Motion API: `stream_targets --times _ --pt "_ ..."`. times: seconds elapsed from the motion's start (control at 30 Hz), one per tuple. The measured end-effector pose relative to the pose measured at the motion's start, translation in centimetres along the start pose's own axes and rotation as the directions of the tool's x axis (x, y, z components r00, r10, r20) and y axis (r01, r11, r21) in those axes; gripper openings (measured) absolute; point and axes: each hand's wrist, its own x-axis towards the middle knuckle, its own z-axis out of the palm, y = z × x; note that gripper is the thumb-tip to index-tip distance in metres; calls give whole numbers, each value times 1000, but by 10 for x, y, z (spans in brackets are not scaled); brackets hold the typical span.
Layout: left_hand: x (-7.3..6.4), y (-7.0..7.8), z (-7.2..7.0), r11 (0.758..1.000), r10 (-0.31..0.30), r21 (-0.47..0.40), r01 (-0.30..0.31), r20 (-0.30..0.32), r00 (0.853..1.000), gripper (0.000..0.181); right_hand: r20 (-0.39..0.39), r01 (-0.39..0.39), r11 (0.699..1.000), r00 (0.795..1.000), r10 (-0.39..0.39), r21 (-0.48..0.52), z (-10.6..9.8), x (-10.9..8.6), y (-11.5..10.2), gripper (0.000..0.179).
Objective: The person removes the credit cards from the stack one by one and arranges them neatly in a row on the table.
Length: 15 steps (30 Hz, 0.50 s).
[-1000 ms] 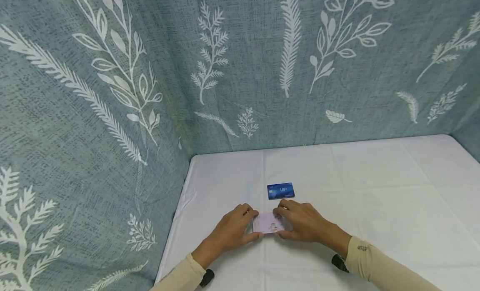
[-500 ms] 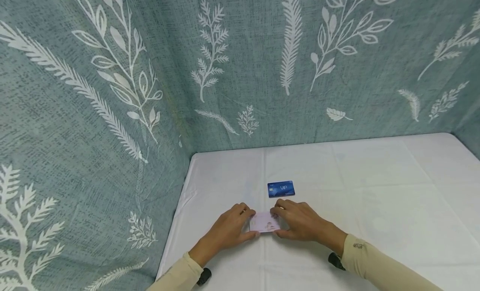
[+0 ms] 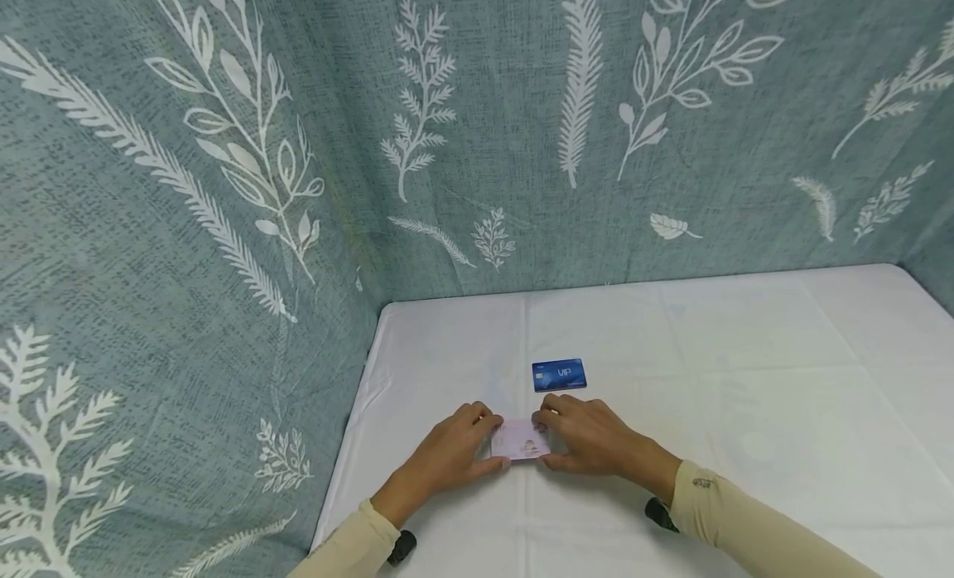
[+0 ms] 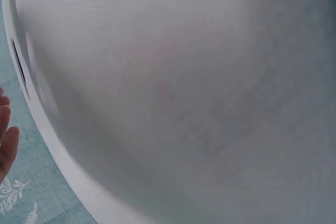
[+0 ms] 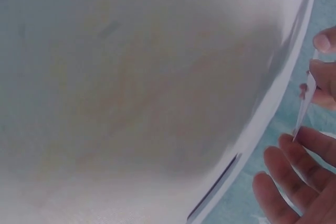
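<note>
In the head view, a pale pink card (image 3: 520,440) with a small printed figure lies between both hands near the table's middle left. My left hand (image 3: 450,452) pinches its left end, thumb at the near edge and fingers at the far edge. The right end is pinched the same way by my right hand (image 3: 596,437). Seen from the right wrist, the pink card (image 5: 306,100) is nearly edge-on among fingers and stands off the table. A blue card (image 3: 560,375) printed "VIP" lies flat just beyond the right hand. Only some fingers (image 4: 8,148) show in the left wrist view.
A white cloth covers the table (image 3: 745,412). Teal curtain (image 3: 507,147) with white leaf prints hangs along the back and left sides. Small black devices sit under the wrists, one at the left sleeve (image 3: 350,549), the other at the right sleeve (image 3: 745,520).
Both hands have shifted slightly to the left together with the pink card, keeping the same grip. The blue card stays where it lies.
</note>
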Motion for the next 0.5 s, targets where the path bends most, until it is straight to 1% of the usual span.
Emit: stream_targets --times 0.1,0.3,0.5 --pt "0 0 -1 1000 -12 -8 13 18 1000 52 9 2 1000 1000 -2 3 0 2 0 50" --pt "-2 -3 2 1000 -13 1 13 13 1000 52 26 2 1000 1000 -2 1 3 6 1 51" --pt "-3 -5 3 1000 -20 16 19 21 1000 51 47 4 1000 999 -4 6 5 9 1 52"
